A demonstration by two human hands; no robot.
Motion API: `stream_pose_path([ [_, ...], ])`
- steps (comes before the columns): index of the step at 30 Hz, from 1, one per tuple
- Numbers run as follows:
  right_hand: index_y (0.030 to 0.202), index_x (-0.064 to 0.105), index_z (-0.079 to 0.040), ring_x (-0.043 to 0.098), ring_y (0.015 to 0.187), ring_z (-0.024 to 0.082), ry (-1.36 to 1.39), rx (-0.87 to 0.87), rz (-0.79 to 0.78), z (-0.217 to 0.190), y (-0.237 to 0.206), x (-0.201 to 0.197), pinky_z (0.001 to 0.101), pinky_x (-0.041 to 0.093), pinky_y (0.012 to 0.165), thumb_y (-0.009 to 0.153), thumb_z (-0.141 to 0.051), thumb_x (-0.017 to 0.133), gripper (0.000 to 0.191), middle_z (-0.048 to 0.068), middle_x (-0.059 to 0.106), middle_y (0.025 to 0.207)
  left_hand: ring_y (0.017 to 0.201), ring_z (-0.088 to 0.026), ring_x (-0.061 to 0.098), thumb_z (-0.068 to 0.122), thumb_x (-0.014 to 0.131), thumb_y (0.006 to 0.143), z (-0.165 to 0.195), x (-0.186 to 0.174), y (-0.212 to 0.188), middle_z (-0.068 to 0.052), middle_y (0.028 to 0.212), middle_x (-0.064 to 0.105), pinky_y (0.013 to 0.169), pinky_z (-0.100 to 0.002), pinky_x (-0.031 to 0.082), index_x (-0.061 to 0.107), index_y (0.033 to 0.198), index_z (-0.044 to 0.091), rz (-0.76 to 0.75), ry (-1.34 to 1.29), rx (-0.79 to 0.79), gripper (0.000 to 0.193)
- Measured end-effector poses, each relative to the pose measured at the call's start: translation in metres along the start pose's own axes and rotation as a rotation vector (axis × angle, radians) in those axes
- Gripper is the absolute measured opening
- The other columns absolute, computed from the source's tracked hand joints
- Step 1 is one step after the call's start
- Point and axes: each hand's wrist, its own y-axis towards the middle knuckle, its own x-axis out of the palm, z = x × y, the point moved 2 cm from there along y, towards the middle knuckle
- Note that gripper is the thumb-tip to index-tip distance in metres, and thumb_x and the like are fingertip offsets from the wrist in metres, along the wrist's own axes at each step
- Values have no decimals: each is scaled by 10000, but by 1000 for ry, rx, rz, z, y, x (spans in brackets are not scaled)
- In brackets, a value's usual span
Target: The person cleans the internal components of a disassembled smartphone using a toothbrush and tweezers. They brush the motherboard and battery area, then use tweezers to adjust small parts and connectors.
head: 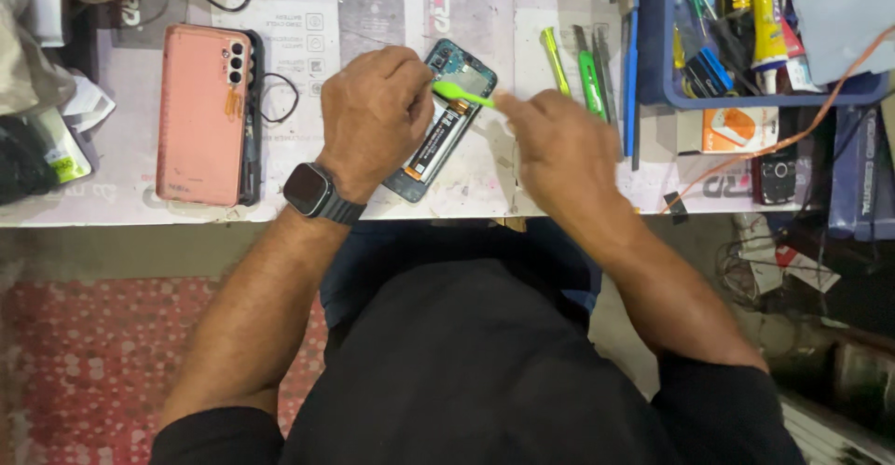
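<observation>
Down on the table [392, 206], seen from the head camera, an opened phone [446, 124] lies with its back cover off, its battery and circuit board exposed, tilted so its top end points away and to the right.

The left hand [373, 115] rests on the left edge of that opened phone, its fingers curled over the frame and pinning it to the table; a dark smartwatch [312, 192] sits on the wrist just below. The right hand [555, 138] is just right of the opened phone, pinching one end of a thin green pry tool [463, 97] between thumb and fingers. The tool reaches leftward across the upper part of the opened phone, its far end close to the left hand's fingertips; whether the tip actually touches the board is hard to tell from this angle.

Well left of the opened phone lies a pink phone [200, 115], back side up, with a dark frame along its right edge and a small loop of black wire [278, 98] beside that. Right of the opened phone, beyond the right hand, a few green-handled tools [587, 78] lie side by side, and further right stands a blue tray [653, 64] crowded with tubes and screwdrivers. A small dark keypad phone [775, 178] lies below the tray.
</observation>
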Motion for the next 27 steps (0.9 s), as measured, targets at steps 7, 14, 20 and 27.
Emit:
stream_pose_path([
  [7, 1360, 571, -12, 652, 766, 199, 764, 321, 162, 37, -1, -20, 311, 544, 663, 1038, -45, 608, 326, 107, 661, 990, 832, -292, 659, 53, 762, 843, 17, -14, 9, -72, 924, 674, 705, -408, 530, 681, 896, 70, -62, 23, -17, 98],
  [14, 1447, 346, -10, 654, 610, 167, 1347, 414, 306, 63, 17, -41, 286, 538, 529, 1032, -99, 588, 489, 115, 650, 937, 947, -335, 679, 61, 724, 812, 58, -32, 71, -140, 1087, 687, 808, -415, 548, 670, 1050, 23, 47, 33, 109, 247],
  [20, 1486, 426, 4, 615, 550, 170, 1625, 96, 3, 32, 0, -80, 260, 489, 465, 1048, -109, 631, 496, 168, 673, 889, 906, -228, 705, 77, 728, 913, 65, 7, 167, -109, 1096, 697, 830, -355, 577, 655, 1140, 32, 11, -356, 17, 243],
  [27, 1485, 408, -15, 571, 560, 118, 1566, 378, 371, 69, 18, -90, 243, 460, 485, 1043, -76, 614, 492, 123, 664, 973, 988, -164, 672, 174, 814, 929, 97, 50, 244, -71, 1114, 690, 883, -315, 568, 640, 1206, 22, 72, -610, 103, 361],
])
